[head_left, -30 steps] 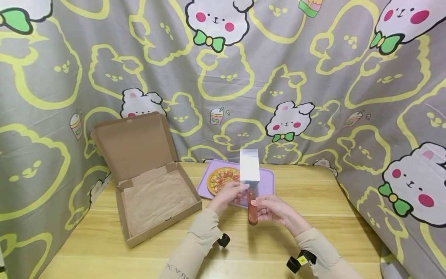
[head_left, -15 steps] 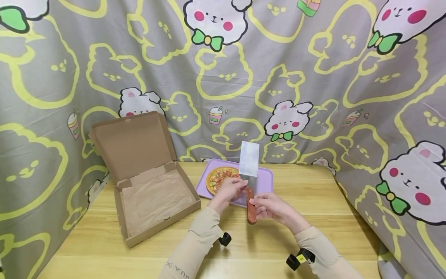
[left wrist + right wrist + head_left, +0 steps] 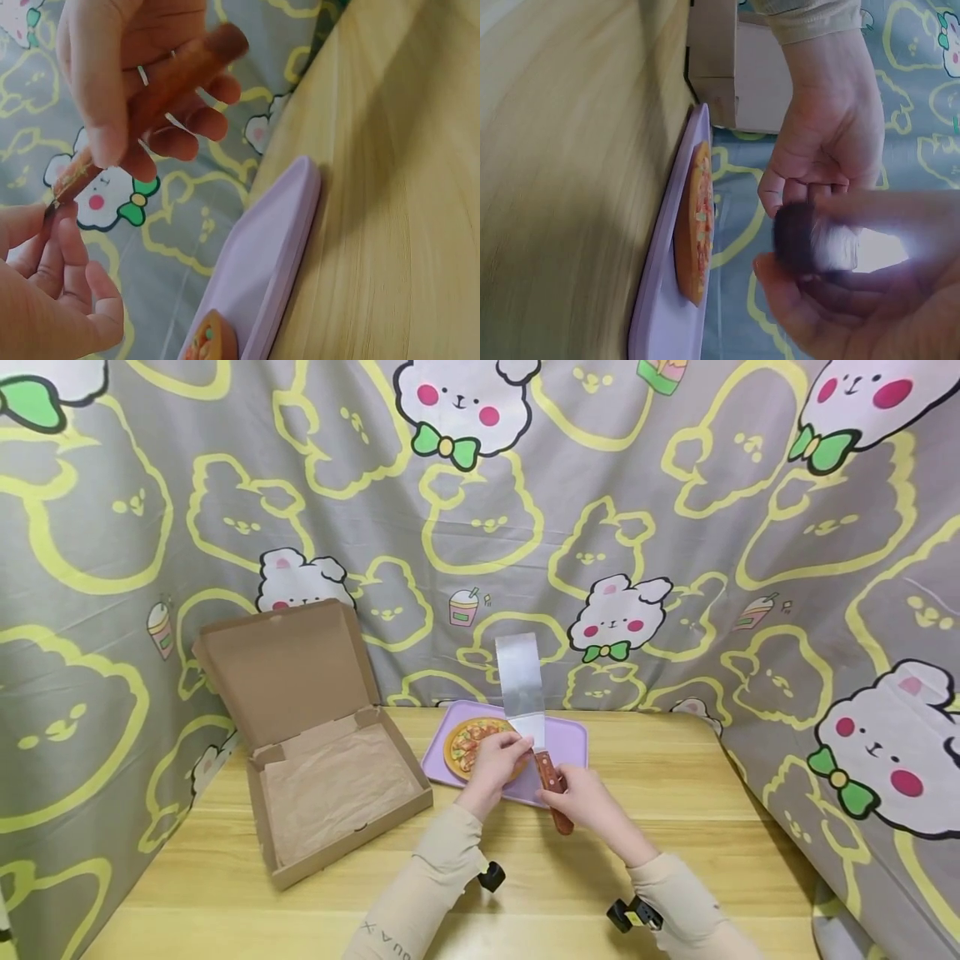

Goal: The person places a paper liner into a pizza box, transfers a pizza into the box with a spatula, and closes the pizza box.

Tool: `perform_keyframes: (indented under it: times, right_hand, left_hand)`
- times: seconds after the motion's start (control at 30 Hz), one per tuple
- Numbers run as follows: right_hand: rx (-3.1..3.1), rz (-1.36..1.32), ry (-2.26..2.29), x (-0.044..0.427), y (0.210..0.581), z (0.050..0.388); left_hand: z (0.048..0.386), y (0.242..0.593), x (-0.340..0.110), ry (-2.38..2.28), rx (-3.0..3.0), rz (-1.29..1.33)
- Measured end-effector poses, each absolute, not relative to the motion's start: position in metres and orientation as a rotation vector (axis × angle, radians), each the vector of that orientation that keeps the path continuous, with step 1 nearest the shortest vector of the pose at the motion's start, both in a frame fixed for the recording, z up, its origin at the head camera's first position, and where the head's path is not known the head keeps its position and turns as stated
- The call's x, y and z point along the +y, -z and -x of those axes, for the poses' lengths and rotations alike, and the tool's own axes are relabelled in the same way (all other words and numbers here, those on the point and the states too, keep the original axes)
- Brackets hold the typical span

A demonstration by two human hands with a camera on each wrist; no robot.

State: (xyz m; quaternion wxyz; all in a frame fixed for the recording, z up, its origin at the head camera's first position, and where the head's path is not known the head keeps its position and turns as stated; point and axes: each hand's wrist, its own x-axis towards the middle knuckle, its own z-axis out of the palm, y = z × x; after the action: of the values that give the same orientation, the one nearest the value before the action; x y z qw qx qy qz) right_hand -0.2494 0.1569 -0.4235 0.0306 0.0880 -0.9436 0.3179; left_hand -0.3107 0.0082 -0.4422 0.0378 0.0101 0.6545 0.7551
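Both hands hold a metal spatula [image 3: 521, 677] with a riveted wooden handle, raised above the tray, its blade pointing away and tilted left. The left hand [image 3: 491, 768] pinches it where blade meets handle; this pinch also shows in the left wrist view, by the left hand [image 3: 52, 292]. The right hand [image 3: 591, 803] grips the wooden handle, thumb on one side and fingers on the other. Behind the left hand, a round pizza [image 3: 467, 745] lies on the left part of a purple tray [image 3: 572, 747]; the hand covers part of the pizza.
An open cardboard pizza box [image 3: 285, 685] lined with brown paper [image 3: 345, 789] stands left of the tray, lid leaning back. All rest on a wooden table [image 3: 660, 777]. A patterned curtain [image 3: 480, 518] hangs behind and at both sides.
The spatula's blade has risen and swung left, while the handle's lower end has moved right. The right hand has turned with the handle. Tray, pizza and box stay put.
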Motion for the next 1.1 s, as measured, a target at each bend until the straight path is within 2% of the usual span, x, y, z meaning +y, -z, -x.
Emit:
perform_keyframes:
  times: [0.3,0.73,1.1]
  right_hand:
    - [-2.785,-0.267,-0.775,0.156,0.428,0.247]
    - [-2.676,-0.252,-0.512,0.158,0.434,0.249]
    - [-2.666,-0.221,-0.45,0.158,0.439,0.252]
  left_hand:
    - [0.306,0.439,0.007,-2.338,2.05,-0.015]
    - [0.308,0.446,0.009,-2.512,1.764,0.053]
    - [0.306,0.446,0.009,-2.503,1.7,0.091]
